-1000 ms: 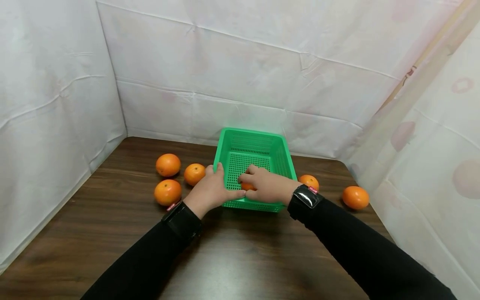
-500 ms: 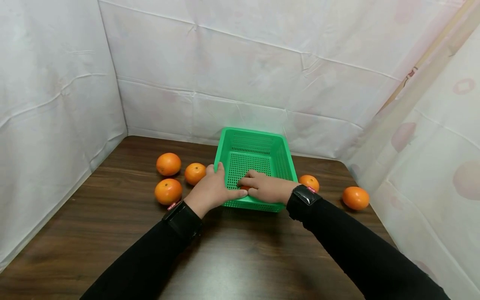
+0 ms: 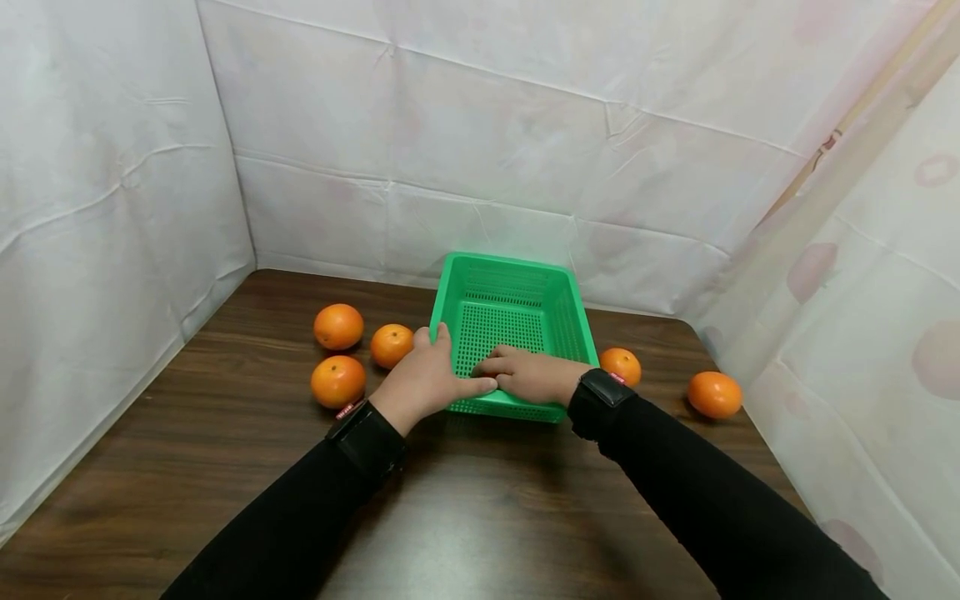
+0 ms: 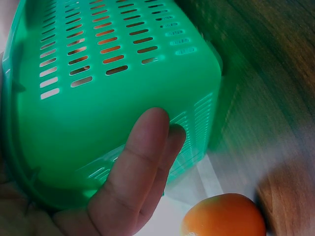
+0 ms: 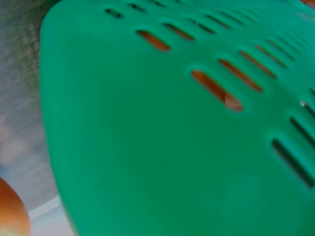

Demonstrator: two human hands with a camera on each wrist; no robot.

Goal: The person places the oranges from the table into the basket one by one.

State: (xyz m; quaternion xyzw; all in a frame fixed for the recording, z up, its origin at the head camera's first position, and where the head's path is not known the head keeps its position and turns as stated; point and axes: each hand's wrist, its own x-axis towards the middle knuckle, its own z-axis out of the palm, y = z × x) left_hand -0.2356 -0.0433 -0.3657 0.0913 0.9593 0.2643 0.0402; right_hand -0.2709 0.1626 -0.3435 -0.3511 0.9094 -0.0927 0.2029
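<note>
A green plastic basket (image 3: 564,321) with slotted walls stands at the far side of the dark wooden table. My left hand (image 3: 423,379) grips its near left corner, thumb along the front rim; in the left wrist view the fingers (image 4: 142,152) lie against the outside wall. My right hand (image 3: 532,375) reaches over the near right rim, its fingers down inside the basket around an orange (image 3: 489,375). That orange is mostly hidden by the hand. Through the slots in the wrist views, orange colour shows.
Left of the basket lie three oranges: a back one (image 3: 338,326), a nearer one (image 3: 337,382) and one beside the basket (image 3: 391,346). To the right are an orange (image 3: 620,366) behind my right wrist and another (image 3: 715,394) near the table edge. White cloth (image 3: 480,125) surrounds the table.
My right hand has lowered a little into the basket with the orange, and less of the fruit shows. The left hand has stayed on the basket corner.
</note>
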